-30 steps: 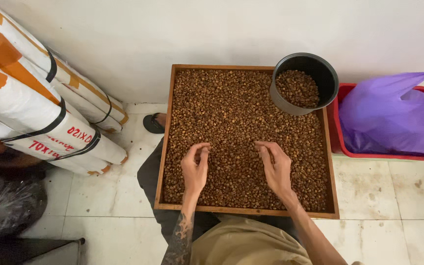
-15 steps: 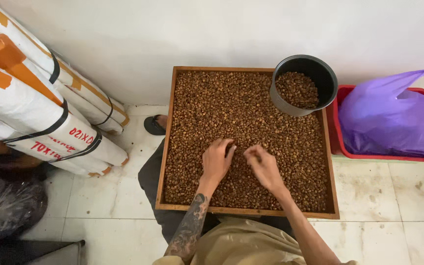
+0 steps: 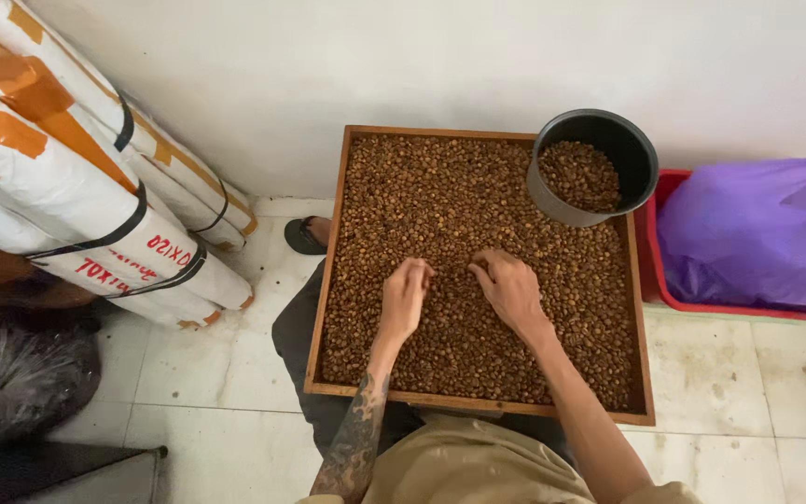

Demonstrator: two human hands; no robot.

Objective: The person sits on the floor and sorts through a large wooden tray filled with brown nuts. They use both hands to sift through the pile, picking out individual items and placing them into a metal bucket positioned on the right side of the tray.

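Observation:
A square wooden tray (image 3: 325,280) rests on my lap, covered with a layer of brown coffee beans (image 3: 422,196). My left hand (image 3: 405,299) lies on the beans near the tray's middle, fingers curled and bunched onto them. My right hand (image 3: 509,287) rests just to its right, palm down, fingertips pinched toward the beans between the two hands. Whether either hand has beans pinched in its fingers cannot be made out. A dark round pot (image 3: 599,168), partly filled with beans, sits on the tray's far right corner.
Rolled white-and-orange sacks (image 3: 76,187) lean against the wall on the left. A black plastic bag (image 3: 11,383) lies below them. A red bin with a purple bag (image 3: 757,233) stands to the right. A dark sandal (image 3: 302,237) lies on the tiled floor by the tray.
Both hands have slid from the tray's near edge toward its middle and come closer together, the fingers curling onto the beans. Tray and pot have not moved.

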